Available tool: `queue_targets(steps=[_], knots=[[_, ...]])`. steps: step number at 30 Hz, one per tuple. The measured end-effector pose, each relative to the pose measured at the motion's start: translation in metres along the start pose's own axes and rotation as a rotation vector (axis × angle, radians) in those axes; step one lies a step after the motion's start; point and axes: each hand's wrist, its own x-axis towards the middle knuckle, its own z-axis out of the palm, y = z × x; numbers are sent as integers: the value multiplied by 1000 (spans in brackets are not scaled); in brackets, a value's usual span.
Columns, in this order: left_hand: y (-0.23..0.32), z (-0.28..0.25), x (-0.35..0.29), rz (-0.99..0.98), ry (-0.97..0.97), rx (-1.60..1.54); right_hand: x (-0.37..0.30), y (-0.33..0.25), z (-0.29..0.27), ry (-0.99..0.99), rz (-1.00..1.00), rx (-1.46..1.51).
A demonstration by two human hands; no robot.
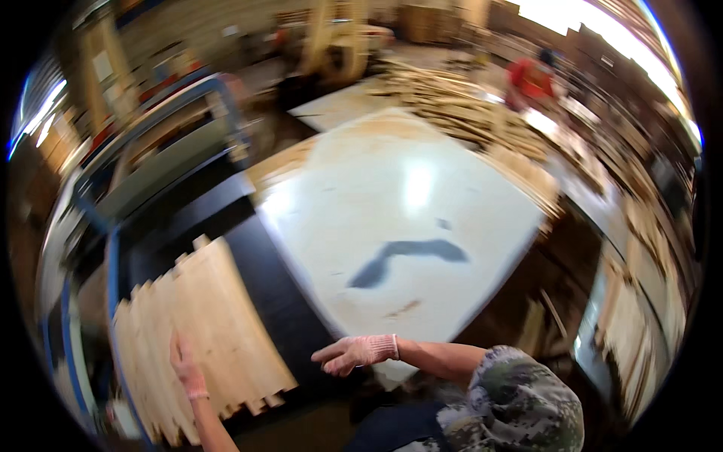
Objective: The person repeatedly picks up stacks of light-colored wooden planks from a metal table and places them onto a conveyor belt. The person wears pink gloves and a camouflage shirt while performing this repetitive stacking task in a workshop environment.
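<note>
A row of pale wooden strips (pixel 215 320) lies side by side on a black conveyor belt (pixel 275 282) at the left, their ends uneven. My left hand (pixel 187 368), in a pinkish knit glove, rests over the strips with its fingers stretched out. In a matching glove, my right hand (pixel 355 354) hovers by the belt's right side, near the close corner of a pale tabletop (pixel 376 181). Its fingers reach leftward, partly bent and apart, and nothing shows in them. Blur softens both hands.
A blue metal frame (pixel 113 264) borders the belt. Loose wooden strips (pixel 452 102) are piled at the table's far side. Farther right, a person in red (pixel 532 81) stands by more wood. Stacked strips (pixel 625 339) lie on the right.
</note>
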Motion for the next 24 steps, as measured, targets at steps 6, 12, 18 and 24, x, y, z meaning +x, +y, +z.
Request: queue_targets(steps=[6, 12, 18, 24], knots=[[159, 212, -133, 43, -610, -433, -232, 98, -18, 265, -177, 286], [275, 387, -315, 74, -1308, -438, -407, 286, -6, 954, -310, 680], [298, 506, -504, 12, -1935, -181, -509, 476, 63, 1630, 425, 481], [271, 591, -608, -96, -2151, 93, -545, 561, 134, 1687, 538, 759]])
